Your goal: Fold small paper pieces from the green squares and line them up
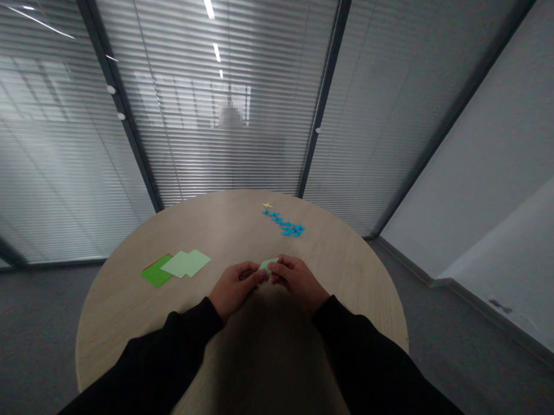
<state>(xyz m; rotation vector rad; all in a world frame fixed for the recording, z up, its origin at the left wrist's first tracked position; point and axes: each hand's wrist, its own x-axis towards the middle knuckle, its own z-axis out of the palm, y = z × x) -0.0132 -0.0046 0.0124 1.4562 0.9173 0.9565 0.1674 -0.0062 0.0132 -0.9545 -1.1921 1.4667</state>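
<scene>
Between my two hands is a small folded piece of pale green paper (268, 264), just above the round table. My left hand (237, 287) is closed on its left side, thumb on top. The right side is pinched by my right hand (300, 280), with thumb and fingers together. My fingers cover much of the paper, so its exact folded shape is hidden. To the left lie flat pale green paper sheets (195, 263), overlapping a stack of brighter green paper (157, 273) with a red edge showing at its back.
Several small blue folded paper pieces (286, 224) lie in a slanting cluster beyond my hands, with a yellow one (267, 205) at the far end. The round wooden table (127, 334) stands before a blind-covered glass partition (230, 154). A white wall (499, 193) rises on the right.
</scene>
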